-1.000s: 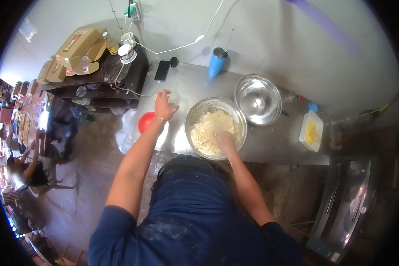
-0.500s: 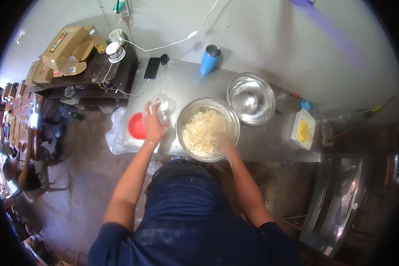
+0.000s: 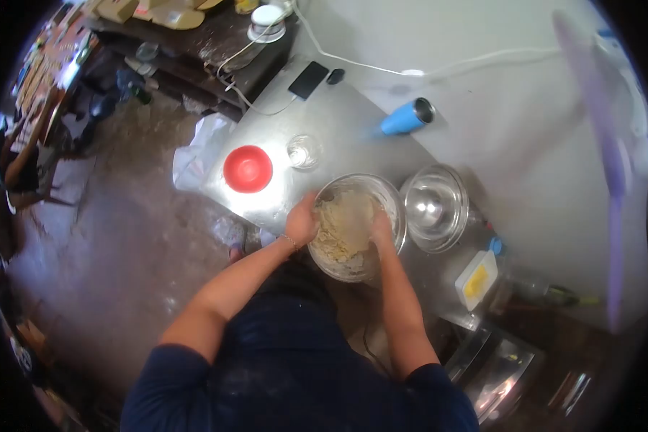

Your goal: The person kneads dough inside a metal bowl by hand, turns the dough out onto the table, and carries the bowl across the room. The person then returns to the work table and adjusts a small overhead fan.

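Note:
A large steel bowl [image 3: 399, 248] stands near the table's front edge with pale, crumbly dough [image 3: 342, 227] inside. On the bowl's left rim is my left hand [image 3: 304, 219], its fingers curled over the edge. My right hand [image 3: 381, 227] reaches inside at the right, against the dough; its fingertips are blurred and partly hidden. To the left of the bowl sit a red bowl [image 3: 248, 169] and a clear glass container [image 3: 304, 152]. An empty steel bowl [image 3: 435, 209] stands just to the right.
A blue tumbler [image 3: 408, 117] stands by the wall, and a phone [image 3: 309, 80] with a white cable lies at the back. At the right is a white tray [image 3: 477, 281] with yellow contents. A dark shelf [image 3: 230, 47] adjoins the steel table [image 3: 360, 129].
My left hand has moved from beside the red bowl to the large bowl's rim. My right hand remains in the bowl. The whole view has turned, tilting the table.

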`<move>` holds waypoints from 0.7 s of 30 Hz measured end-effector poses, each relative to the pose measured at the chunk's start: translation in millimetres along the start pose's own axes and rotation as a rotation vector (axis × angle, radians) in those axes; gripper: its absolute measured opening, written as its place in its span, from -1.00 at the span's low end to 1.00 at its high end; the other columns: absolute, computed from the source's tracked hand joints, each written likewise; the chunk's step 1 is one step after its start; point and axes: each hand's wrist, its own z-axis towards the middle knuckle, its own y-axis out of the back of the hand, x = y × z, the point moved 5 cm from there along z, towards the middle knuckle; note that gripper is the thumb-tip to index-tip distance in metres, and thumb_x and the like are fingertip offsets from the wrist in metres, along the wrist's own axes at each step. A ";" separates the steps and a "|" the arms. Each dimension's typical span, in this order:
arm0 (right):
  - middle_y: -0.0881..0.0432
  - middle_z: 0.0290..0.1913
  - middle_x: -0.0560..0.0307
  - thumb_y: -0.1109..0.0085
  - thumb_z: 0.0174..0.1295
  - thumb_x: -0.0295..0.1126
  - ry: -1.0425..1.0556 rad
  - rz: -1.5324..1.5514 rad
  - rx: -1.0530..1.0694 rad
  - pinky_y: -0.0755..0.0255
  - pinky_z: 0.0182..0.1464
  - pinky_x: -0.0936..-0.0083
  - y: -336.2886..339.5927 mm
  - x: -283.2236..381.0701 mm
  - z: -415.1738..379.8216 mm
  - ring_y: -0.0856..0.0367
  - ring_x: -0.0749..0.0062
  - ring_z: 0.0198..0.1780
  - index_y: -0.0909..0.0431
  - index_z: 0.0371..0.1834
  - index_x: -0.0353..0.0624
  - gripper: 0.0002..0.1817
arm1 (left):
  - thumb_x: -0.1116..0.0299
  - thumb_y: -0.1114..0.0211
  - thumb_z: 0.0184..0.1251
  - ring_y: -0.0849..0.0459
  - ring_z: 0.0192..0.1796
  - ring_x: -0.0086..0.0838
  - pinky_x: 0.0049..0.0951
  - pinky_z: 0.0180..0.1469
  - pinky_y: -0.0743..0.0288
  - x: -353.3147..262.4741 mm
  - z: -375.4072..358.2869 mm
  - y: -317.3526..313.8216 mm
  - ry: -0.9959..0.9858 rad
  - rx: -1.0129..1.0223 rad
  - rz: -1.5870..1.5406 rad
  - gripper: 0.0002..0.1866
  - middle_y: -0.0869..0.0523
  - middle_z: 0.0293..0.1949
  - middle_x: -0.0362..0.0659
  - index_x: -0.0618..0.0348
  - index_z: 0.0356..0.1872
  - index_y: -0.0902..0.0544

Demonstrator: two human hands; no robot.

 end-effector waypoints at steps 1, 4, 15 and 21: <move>-0.61 0.32 -0.30 -0.43 0.18 0.26 -0.040 0.075 0.088 -0.46 0.35 0.17 -2.6 0.2 7.7 -0.61 -0.10 0.32 -0.39 0.53 -0.23 0.00 | 0.61 -0.11 0.18 -0.63 0.16 0.21 0.07 0.22 -0.51 4.5 -2.1 -2.4 0.029 -0.004 -0.021 -0.43 -0.67 0.10 0.23 0.19 0.30 -0.53; -0.70 0.20 -0.26 -0.47 0.12 0.31 -0.167 0.351 0.277 -0.51 0.25 0.30 -13.9 -11.4 47.7 -0.70 0.10 0.22 -0.53 0.41 -0.28 -0.02 | 0.63 -0.10 0.17 -0.64 0.15 0.19 0.05 0.23 -0.50 8.7 0.6 -5.5 -0.046 -0.065 -0.095 -0.45 -0.68 0.09 0.21 0.18 0.27 -0.56; -0.72 0.17 -0.24 -0.47 0.09 0.20 0.058 0.229 0.561 -0.51 0.27 0.24 -35.1 86.3 59.2 -0.70 -0.01 0.20 -0.64 0.27 -0.28 -0.16 | 0.69 -0.05 0.13 -0.66 0.21 0.09 -0.10 0.30 -0.50 13.5 3.8 -6.5 -0.115 -0.144 -0.158 -0.43 -0.70 0.11 0.17 0.22 0.25 -0.59; -0.72 0.12 -0.22 -0.44 0.14 0.08 0.336 -0.047 0.266 -0.52 0.23 0.12 -16.2 79.6 3.1 -0.66 -0.15 0.16 -0.68 0.17 -0.23 -0.33 | 0.68 -0.07 0.09 -0.66 0.19 0.05 -0.11 0.31 -0.49 16.6 4.1 -6.2 -0.118 -0.148 -0.221 -0.43 -0.71 0.09 0.12 0.22 0.20 -0.64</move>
